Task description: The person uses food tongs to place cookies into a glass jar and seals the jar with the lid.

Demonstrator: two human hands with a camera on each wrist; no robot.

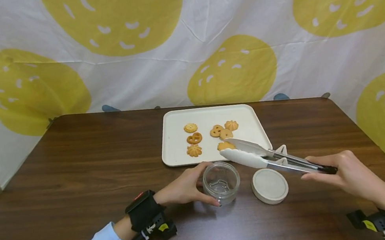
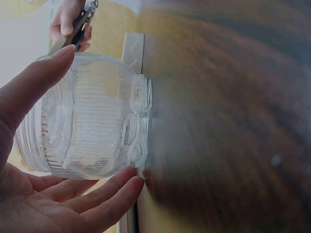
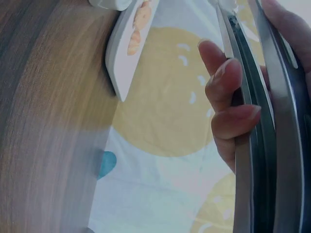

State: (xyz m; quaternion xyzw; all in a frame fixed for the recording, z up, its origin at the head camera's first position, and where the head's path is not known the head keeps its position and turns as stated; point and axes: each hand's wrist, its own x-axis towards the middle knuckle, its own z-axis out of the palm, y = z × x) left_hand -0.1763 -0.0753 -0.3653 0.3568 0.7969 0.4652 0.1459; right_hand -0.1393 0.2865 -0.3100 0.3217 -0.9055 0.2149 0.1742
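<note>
My left hand (image 1: 186, 188) holds an upright clear glass jar (image 1: 222, 183), thumb on one side and fingers on the other. The jar stands on the table, and no lid is on it. With my right hand (image 1: 348, 175) I grip metal tongs (image 1: 290, 161) with white tips. Those tips hover over the front right of a white tray (image 1: 174, 118), by a flower-shaped cookie (image 1: 225, 146); whether they touch it I cannot tell. In the right wrist view, my fingers (image 3: 235, 121) wrap the tongs' arms (image 3: 284, 126).
On the tray's left lie a round cookie (image 1: 190, 127), a pretzel (image 1: 194, 138) and a flower-shaped cookie (image 1: 194, 150). Several more cookies (image 1: 225, 133) cluster on its right. A round whitish lid (image 1: 269, 185) lies right of the jar on the brown table (image 1: 78, 180). A patterned curtain (image 1: 145, 78) hangs behind.
</note>
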